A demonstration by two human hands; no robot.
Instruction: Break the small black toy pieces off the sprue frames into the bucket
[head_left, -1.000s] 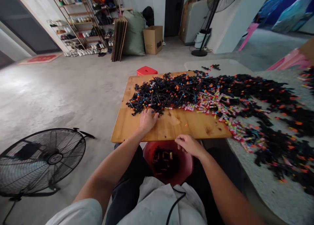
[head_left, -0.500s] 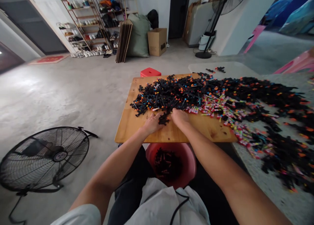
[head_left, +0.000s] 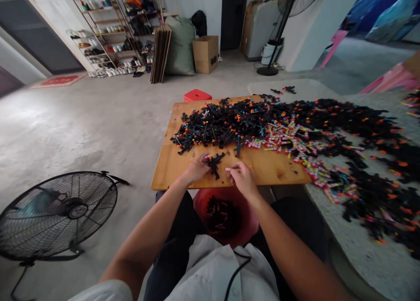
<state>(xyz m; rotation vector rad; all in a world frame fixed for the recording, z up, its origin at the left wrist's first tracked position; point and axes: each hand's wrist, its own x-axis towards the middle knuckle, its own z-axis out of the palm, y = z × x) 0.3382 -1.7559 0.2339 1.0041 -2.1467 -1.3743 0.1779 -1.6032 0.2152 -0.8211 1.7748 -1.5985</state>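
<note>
1. Both hands have drawn back from the heap toward the bench's near edge.
2. The left hand grips a black piece.
3. The right hand, just beside it, pinches something small.
4. Beyond both hands lies the heap; below them sits a red bucket.

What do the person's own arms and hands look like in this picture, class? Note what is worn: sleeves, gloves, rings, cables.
Both forearms are bare down to the hands. The left hand and right hand wear no gloves; no ring or watch shows. A short pale grey sleeve covers the left upper arm. A black cable runs down the pale grey shirt between the arms.
</note>
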